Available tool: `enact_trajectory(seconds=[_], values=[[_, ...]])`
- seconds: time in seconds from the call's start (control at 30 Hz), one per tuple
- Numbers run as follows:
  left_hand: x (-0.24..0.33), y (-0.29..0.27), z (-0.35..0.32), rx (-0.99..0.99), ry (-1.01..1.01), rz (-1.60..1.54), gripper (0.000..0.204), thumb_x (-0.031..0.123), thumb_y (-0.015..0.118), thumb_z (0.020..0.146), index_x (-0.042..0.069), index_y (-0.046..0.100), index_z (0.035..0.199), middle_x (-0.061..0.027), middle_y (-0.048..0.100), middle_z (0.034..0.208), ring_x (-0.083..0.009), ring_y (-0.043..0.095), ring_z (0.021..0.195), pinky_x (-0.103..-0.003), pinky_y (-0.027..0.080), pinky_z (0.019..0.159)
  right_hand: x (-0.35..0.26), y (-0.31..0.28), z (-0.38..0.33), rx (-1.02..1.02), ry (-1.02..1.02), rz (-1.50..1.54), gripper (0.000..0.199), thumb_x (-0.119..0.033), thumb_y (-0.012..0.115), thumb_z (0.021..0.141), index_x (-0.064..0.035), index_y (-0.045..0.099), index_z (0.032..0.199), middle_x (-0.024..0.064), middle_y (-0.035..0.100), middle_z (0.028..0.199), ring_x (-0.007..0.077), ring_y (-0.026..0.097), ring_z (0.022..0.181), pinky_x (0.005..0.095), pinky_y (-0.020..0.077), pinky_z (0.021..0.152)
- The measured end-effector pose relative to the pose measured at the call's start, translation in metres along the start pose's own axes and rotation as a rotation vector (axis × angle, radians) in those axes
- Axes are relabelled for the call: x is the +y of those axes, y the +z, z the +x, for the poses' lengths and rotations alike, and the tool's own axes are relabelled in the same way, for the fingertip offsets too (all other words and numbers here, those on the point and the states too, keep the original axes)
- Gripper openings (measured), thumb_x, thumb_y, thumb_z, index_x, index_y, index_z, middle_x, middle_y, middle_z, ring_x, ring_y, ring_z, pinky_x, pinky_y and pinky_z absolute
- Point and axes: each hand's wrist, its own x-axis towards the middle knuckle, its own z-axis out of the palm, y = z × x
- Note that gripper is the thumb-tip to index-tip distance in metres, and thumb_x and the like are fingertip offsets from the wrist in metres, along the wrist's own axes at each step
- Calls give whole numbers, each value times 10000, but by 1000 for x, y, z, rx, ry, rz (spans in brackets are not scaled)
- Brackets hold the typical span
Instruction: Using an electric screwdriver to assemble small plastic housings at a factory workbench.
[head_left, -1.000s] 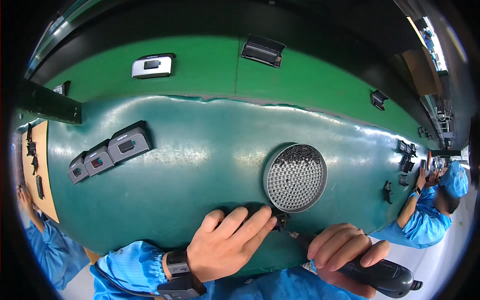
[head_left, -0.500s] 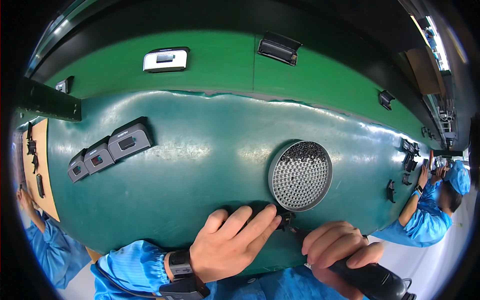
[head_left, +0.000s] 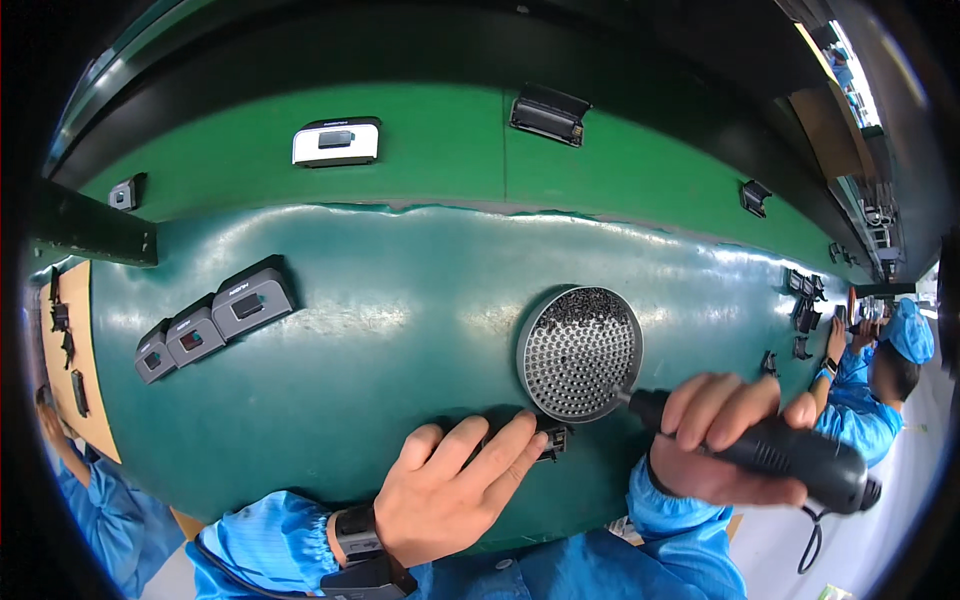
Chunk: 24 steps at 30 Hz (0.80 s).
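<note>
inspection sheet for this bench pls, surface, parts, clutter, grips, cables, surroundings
Surface: green bench top, glossy
Job's things: black part, partly covered; black powered driver, tip by a round tray holding small dark pieces
Clutter: three grey housings, left; loose black parts, right
Left grip: laid over the black part
Right grip: closed round the driver
Cables: thin cord looping below the driver's rear
Surroundings: blue-clad person left, another right; green strip beyond

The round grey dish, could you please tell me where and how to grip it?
The dish is probably best pinched by its raised rim from the left: its wall stands exposed there, while the screwdriver points at the right edge and the left hand is by the near edge.
</note>
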Motion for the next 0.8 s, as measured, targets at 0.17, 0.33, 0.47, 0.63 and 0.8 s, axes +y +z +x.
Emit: enact_trajectory(seconds=[0.17, 0.33, 0.47, 0.63, 0.8], values=[[-1, 4, -4, -8, -10, 57, 366, 197, 624, 844, 160, 751, 1185, 6, 639, 1320, -187, 530, 1034, -350, 380, 878, 21, -10, 4, -51, 20, 10, 720, -743, 525, 920, -142, 402, 1297, 117, 577, 819, 254, 593, 605, 409, 513, 502], [-2, 7, -2, 9, -9, 13, 308, 188, 660, 871, 111, 758, 1152, 12, 632, 1309, -172, 546, 1036, -324, 378, 824, 25, -14, -1, -72, 22, 9, 713, -719, 545, 926, -118, 406, 1283, 128, 588, 817, 260, 601, 593, 411, 521, 505], [-1, 5, -1, 5, -5, 15, 294, 194, 667, 880, 111, 760, 1146, 15, 634, 1305, -167, 544, 1035, -322, 377, 818, 25, -12, -3, -56, 20, 16, 703, -701, 564, 928, -110, 410, 1276, 132, 589, 806, 262, 601, 577, 411, 526, 507], [-3, 10, -1, 10, -2, 17, 285, 198, 667, 890, 111, 760, 1145, 16, 634, 1303, -166, 545, 1029, -321, 376, 814, 28, -10, -4, -44, 12, 0, 696, -695, 567, 930, -107, 412, 1268, 133, 588, 805, 263, 601, 579, 411, 523, 506], [-3, 7, -4, -3, -14, 26, 281, 199, 664, 892, 108, 760, 1140, 13, 633, 1304, -167, 545, 1030, -319, 377, 808, 30, -3, -6, -80, 3, -17, 688, -673, 606, 922, -107, 412, 1261, 134, 585, 803, 260, 594, 577, 412, 520, 508]])
